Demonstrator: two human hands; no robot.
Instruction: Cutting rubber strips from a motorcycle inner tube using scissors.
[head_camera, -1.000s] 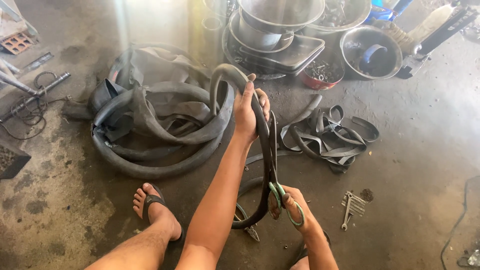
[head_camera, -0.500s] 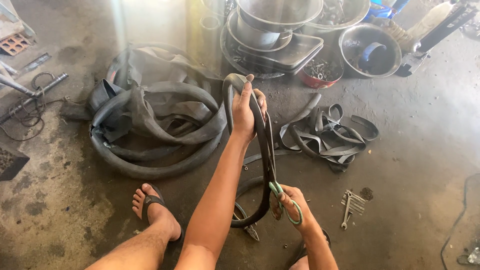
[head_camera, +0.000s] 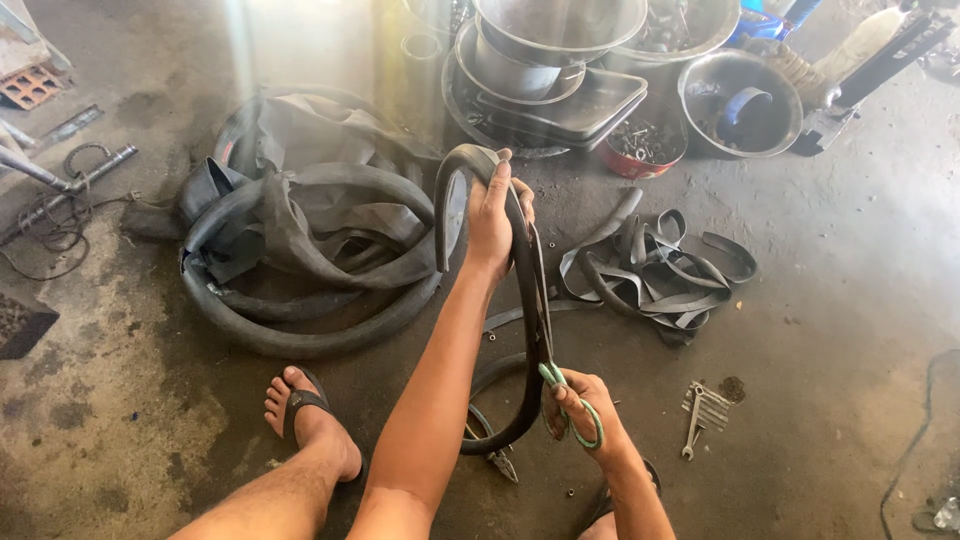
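Left hand (head_camera: 492, 215) grips the rubber inner tube (head_camera: 527, 300) at its top bend, just right of the tube pile (head_camera: 300, 250); right hand (head_camera: 575, 410) clenches green-handled scissors (head_camera: 560, 385). Looks floppy, light, grippy, so hold it taut.

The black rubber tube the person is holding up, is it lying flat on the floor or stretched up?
Stretched up. The left hand holds the rubber tube high while the right hand works green-handled scissors along it.

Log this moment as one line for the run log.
left hand: grips rubber inner tube | right hand: holds green-handled scissors, blades along tube | pile of tubes: on floor
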